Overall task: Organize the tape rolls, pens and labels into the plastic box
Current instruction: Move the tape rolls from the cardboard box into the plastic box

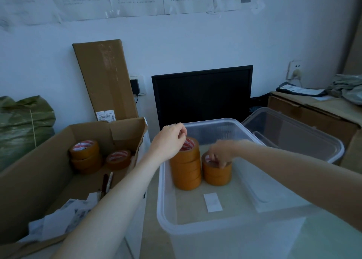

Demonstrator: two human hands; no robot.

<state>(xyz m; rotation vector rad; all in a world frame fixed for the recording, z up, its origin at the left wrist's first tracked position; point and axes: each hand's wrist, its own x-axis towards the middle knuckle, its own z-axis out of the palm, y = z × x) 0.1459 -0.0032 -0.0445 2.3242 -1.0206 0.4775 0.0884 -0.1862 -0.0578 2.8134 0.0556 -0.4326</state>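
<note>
Cardboard box (39,172) beside plastic box (195,225) holds 3 tape rolls (86,153), pens (106,182).

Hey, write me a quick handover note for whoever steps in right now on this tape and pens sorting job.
Left hand: fingers curled on the top roll of the taller tape stack in the plastic box.
Right hand: fingers on top of the shorter tape stack beside it; the image is blurred, so the grip is unclear.
Done: two stacks of tape stand at the far end of the box.
Left: tape rolls and one more roll remain in the cardboard box, along with the pens and the labels at its near end.
</note>
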